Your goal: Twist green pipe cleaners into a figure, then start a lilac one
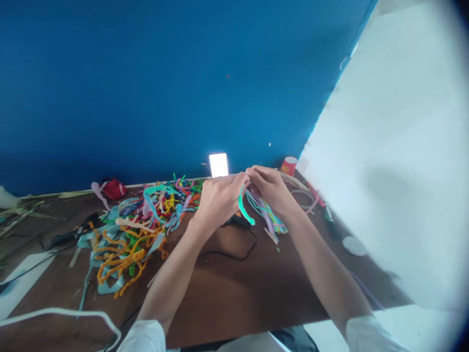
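Observation:
Above the middle of the table, my left hand point(224, 196) and my right hand point(269, 188) meet at their fingertips, both closed in a pinch. A bright green pipe cleaner point(245, 211) hangs down from between them. Its upper end is hidden by the fingers. Behind and below my right hand lies a bundle of pastel pipe cleaners point(270, 220), lilac, blue and green. Under my left hand a dark object with an orange part is partly covered. A large tangled heap of coloured pipe cleaners point(172, 203) spreads to the left, with orange ones point(126, 256) nearest to me.
A phone with a glowing screen point(219, 165) leans against the blue wall point(164, 88). A red paper cup point(289, 166) stands back right, a white disc point(354, 246) at the right edge. A black cable point(234, 256) crosses the brown table point(234, 298). A white cable point(58, 311) lies front left.

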`<state>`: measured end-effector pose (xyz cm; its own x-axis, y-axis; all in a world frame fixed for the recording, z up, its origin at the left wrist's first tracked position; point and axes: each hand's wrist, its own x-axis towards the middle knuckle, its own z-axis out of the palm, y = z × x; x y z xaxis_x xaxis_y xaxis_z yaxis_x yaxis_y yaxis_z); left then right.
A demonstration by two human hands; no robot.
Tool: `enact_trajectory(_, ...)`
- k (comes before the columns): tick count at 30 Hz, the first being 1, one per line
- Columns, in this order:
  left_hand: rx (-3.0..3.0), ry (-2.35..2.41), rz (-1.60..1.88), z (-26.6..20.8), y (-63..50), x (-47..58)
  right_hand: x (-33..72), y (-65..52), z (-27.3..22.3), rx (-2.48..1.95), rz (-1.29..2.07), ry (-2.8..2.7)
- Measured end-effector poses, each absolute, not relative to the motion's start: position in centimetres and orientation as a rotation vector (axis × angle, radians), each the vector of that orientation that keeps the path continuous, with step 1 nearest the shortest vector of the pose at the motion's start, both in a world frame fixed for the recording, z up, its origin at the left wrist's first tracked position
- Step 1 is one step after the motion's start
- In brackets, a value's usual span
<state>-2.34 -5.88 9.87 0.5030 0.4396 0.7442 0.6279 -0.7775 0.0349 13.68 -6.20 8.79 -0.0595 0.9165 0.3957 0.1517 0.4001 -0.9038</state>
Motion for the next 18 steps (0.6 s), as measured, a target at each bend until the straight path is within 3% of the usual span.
enact_trajectory(4, -2.525, -0.919, -1.202, 9.6, -5.6, -2.3, 13.7, -6.0, 8.7, -0.912, 1.109, -1.377)
enact_trajectory(12, -2.864, -1.406, -1.815, 10.7, -5.4, -2.8, 15.0, -6.6, 9.9, -0.883, 0.172, -1.808)
enact_trajectory(18, -2.980, -1.409, -1.908, 11.2, -5.5, -2.9, 16.0, -6.6, 9.5, -0.862, 0.007, -2.016)
